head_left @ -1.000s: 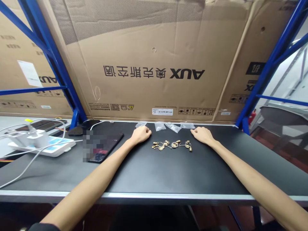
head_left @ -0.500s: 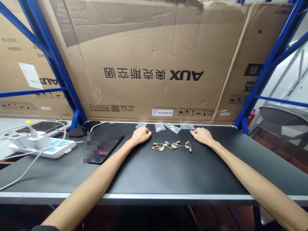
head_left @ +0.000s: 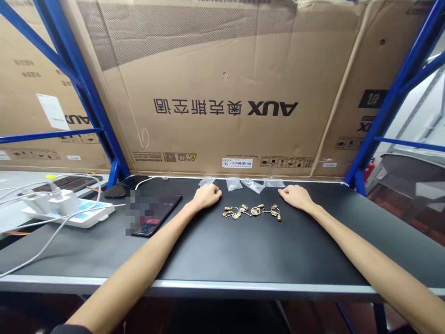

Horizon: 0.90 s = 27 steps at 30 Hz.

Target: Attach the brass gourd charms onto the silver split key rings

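Observation:
My left hand rests on the black tabletop with its fingers curled in. To the right, my right hand lies in a similar loose fist, thumb side inward. Nothing shows in either hand. Between them and slightly nearer to me lie several gold-coloured jewellery pieces, in a left cluster and a right cluster, with rings, thin pins and small bead-like drops. Neither hand touches them. Beyond the jewellery is a row of small clear plastic bags; one bag is partly hidden behind my left hand.
A phone lies left of my left forearm. Further left, a white power strip carries chargers and loose white cables. A large cardboard box stands behind the table, between blue rack posts.
The view has shifted slightly, so everything appears a little further right. Both hands and the jewellery keep their places on the table.

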Tool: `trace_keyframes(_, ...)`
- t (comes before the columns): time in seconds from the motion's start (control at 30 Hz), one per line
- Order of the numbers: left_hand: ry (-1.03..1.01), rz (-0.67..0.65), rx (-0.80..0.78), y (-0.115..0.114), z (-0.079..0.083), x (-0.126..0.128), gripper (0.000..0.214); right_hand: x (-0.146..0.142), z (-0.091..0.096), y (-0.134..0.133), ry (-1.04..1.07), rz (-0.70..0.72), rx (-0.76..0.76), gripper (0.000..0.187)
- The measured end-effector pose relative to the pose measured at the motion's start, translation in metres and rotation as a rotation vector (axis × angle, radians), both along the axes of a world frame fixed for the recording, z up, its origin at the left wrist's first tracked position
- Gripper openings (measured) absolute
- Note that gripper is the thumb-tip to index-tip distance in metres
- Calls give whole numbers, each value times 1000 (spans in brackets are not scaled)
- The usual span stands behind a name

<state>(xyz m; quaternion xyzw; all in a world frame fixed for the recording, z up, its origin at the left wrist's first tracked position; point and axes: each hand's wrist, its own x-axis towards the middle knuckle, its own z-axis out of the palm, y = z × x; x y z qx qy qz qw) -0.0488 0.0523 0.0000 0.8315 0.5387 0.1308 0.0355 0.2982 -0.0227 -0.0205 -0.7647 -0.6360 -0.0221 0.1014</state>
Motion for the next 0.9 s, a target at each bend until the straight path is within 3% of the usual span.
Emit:
trace_keyframes(0.43,-41,-27,-8,-2,4,1,29,-1,4,-3,-12,18,-11,50)
trace_keyframes(0.5,-61,-81,-24,-6,10,4,25,-2,6,-4,-15,19,-15,49)
trace_keyframes(0.67,-99,-406,-175,-26,22,20,28,-8,8,-9,-21,19,-28,51)
trace_keyframes(0.73,-48,-490,-139,-34,24,24,22,-11,8,-10,-22,21,-41,52)
trace_keyframes(0.9,114,-495,-55,-51,29,28,15,-23,16,-16,-23,9,-72,46)
